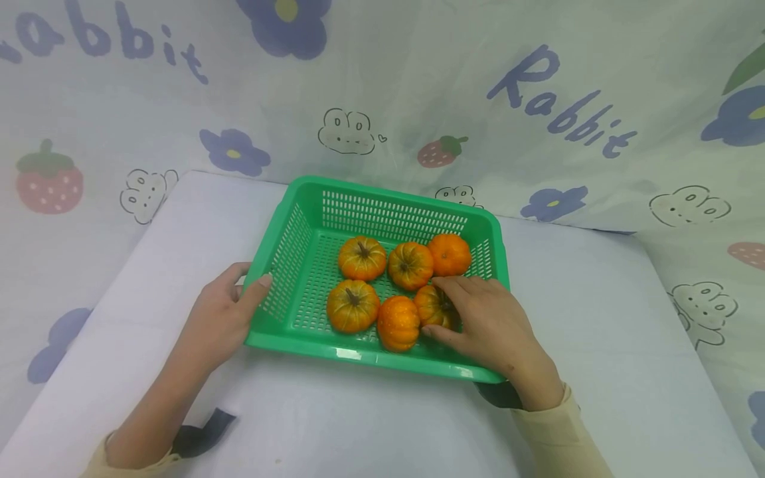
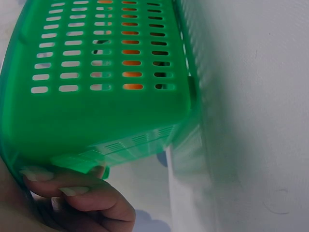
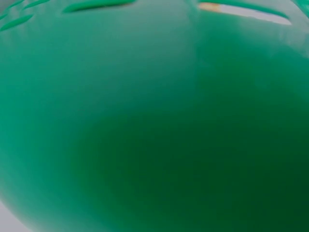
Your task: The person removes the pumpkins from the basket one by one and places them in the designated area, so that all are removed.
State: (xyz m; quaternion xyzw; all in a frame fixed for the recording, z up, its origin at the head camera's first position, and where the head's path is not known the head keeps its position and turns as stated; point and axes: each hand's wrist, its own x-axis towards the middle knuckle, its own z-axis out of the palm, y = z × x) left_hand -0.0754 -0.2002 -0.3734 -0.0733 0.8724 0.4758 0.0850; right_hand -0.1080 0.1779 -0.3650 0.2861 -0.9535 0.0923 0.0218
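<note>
Right hand [image 1: 490, 322] is pinching a pumpkin [image 1: 429, 307] between thumb and fingers, toward the near right corner of a green basket [image 1: 370, 357]. Left hand [image 1: 221, 315] is gripping the basket's left edge. Five other pumpkins [image 1: 361, 260] are lying inside. Basket is sitting by the table's [image 1: 597, 299] far edge.

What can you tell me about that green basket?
The green basket is rectangular with rounded corners, a solid, glossy rim, slotted walls and a perforated floor; it looks like plastic. It rests upright, slightly angled, on the white table, with six small pumpkins in its middle and right. The left hand has its grip on the left rim; the right hand reaches inside near the right end, perhaps touching the rim.
</note>
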